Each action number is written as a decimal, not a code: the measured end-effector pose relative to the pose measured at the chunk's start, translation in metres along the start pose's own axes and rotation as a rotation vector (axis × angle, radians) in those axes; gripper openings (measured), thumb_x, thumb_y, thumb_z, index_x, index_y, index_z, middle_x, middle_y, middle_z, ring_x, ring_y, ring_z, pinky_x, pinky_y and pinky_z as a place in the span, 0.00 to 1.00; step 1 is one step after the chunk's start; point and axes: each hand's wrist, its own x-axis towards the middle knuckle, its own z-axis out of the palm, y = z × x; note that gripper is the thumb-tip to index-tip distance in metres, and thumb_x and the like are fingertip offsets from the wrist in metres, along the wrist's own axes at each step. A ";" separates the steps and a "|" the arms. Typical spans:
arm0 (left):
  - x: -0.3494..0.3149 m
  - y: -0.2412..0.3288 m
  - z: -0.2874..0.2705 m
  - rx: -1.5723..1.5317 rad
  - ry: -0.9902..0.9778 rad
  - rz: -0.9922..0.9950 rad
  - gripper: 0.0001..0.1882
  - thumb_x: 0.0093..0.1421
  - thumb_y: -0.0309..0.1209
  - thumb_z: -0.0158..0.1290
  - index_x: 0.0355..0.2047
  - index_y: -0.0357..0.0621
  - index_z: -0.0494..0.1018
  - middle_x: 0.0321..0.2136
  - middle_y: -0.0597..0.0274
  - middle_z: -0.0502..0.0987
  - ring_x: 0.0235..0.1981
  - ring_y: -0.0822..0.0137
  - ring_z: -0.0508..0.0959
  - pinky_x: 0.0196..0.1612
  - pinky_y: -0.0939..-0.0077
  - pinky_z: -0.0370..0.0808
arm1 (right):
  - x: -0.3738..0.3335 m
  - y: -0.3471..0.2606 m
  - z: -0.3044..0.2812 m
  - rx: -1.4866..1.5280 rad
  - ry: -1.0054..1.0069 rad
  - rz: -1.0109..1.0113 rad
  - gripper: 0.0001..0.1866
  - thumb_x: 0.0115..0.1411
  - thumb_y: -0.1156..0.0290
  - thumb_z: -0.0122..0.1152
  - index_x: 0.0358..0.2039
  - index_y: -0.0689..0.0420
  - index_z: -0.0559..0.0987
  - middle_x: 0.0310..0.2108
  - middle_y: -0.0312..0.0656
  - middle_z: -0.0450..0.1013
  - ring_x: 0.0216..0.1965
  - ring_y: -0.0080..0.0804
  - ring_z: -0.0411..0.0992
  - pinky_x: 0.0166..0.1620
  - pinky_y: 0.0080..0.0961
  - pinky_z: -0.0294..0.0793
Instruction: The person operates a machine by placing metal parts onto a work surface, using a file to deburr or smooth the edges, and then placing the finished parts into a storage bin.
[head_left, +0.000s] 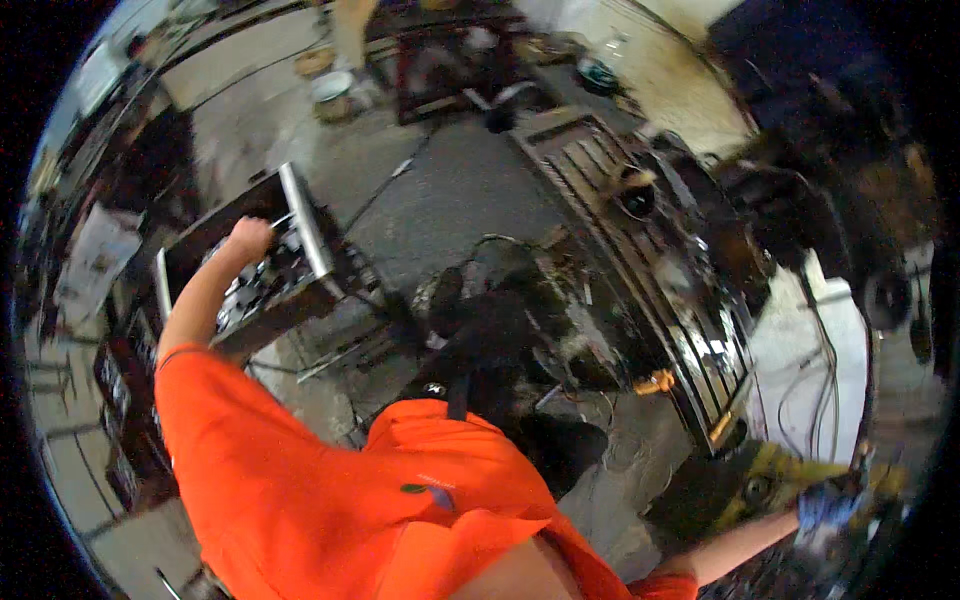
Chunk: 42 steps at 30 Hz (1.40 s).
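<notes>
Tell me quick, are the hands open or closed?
Left hand: looks curled closed at the box; can't tell if holding anything.
Right hand: blurry, blue over it; can't tell.

hands (253, 238) far apart, arms outstretched (205, 295)

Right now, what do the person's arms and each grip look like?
Short orange sleeves leave the forearms bare. The left grip wears no glove; blue shows at the right grip, maybe a glove, too blurry to tell.
</notes>
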 end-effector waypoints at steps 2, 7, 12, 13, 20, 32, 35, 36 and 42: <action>0.000 -0.005 -0.001 -0.015 -0.040 0.066 0.10 0.34 0.31 0.57 0.20 0.45 0.75 0.25 0.55 0.75 0.31 0.57 0.76 0.35 0.65 0.72 | 0.009 0.015 -0.006 -0.062 -0.016 -0.006 0.13 0.55 0.73 0.45 0.36 0.66 0.74 0.32 0.45 0.72 0.27 0.30 0.67 0.32 0.23 0.67; 0.009 -0.020 0.004 -0.192 -0.151 -0.116 0.11 0.33 0.31 0.57 0.21 0.44 0.74 0.28 0.51 0.74 0.35 0.52 0.75 0.37 0.62 0.72 | 0.042 0.036 -0.006 0.015 -0.007 0.147 0.12 0.54 0.74 0.45 0.36 0.64 0.74 0.33 0.45 0.72 0.30 0.29 0.67 0.33 0.21 0.67; 0.017 -0.018 -0.007 -0.183 -0.045 0.049 0.15 0.37 0.37 0.56 0.26 0.44 0.72 0.30 0.51 0.74 0.35 0.52 0.75 0.37 0.63 0.73 | 0.095 0.059 -0.021 -0.256 -0.061 0.061 0.12 0.53 0.76 0.46 0.37 0.61 0.74 0.35 0.44 0.72 0.33 0.30 0.68 0.36 0.21 0.68; 0.015 -0.015 -0.006 -0.261 -0.078 -0.010 0.18 0.36 0.38 0.58 0.27 0.43 0.71 0.31 0.51 0.74 0.35 0.52 0.74 0.37 0.62 0.72 | 0.107 0.065 -0.019 -0.310 -0.087 0.025 0.12 0.53 0.76 0.46 0.37 0.60 0.74 0.35 0.44 0.72 0.34 0.30 0.69 0.37 0.21 0.68; 0.036 -0.013 0.001 -0.075 -0.132 -0.006 0.22 0.31 0.44 0.60 0.28 0.48 0.74 0.29 0.54 0.76 0.34 0.58 0.77 0.37 0.65 0.74 | 0.155 0.069 -0.019 -0.749 -0.251 -0.383 0.14 0.52 0.77 0.48 0.39 0.56 0.75 0.38 0.44 0.72 0.39 0.32 0.70 0.41 0.22 0.70; 0.024 -0.021 0.004 -0.145 -0.128 -0.071 0.22 0.34 0.34 0.60 0.32 0.41 0.69 0.33 0.49 0.72 0.38 0.51 0.72 0.39 0.61 0.71 | -0.041 -0.047 -0.027 -0.554 -0.258 -0.045 0.11 0.56 0.75 0.46 0.36 0.61 0.76 0.36 0.43 0.73 0.37 0.32 0.71 0.41 0.28 0.71; 0.008 -0.032 0.024 -0.261 0.029 -0.079 0.21 0.37 0.36 0.59 0.32 0.39 0.68 0.32 0.47 0.71 0.37 0.47 0.71 0.39 0.60 0.71 | -0.141 -0.095 0.011 0.209 -0.394 0.931 0.08 0.53 0.75 0.48 0.26 0.60 0.77 0.25 0.37 0.72 0.25 0.25 0.68 0.32 0.22 0.68; 0.003 -0.031 0.024 -0.164 -0.005 -0.073 0.21 0.38 0.37 0.59 0.32 0.39 0.68 0.32 0.48 0.72 0.37 0.48 0.71 0.39 0.60 0.70 | -0.190 -0.084 0.015 -0.047 -0.748 0.643 0.08 0.53 0.72 0.51 0.28 0.59 0.78 0.23 0.36 0.72 0.25 0.23 0.67 0.30 0.19 0.66; -0.005 -0.006 -0.004 -0.180 -0.037 -0.161 0.22 0.40 0.44 0.57 0.30 0.41 0.70 0.32 0.51 0.74 0.36 0.49 0.74 0.40 0.58 0.70 | -0.343 -0.145 0.100 0.604 -0.797 1.671 0.15 0.49 0.62 0.60 0.35 0.58 0.75 0.26 0.30 0.70 0.24 0.19 0.63 0.28 0.17 0.62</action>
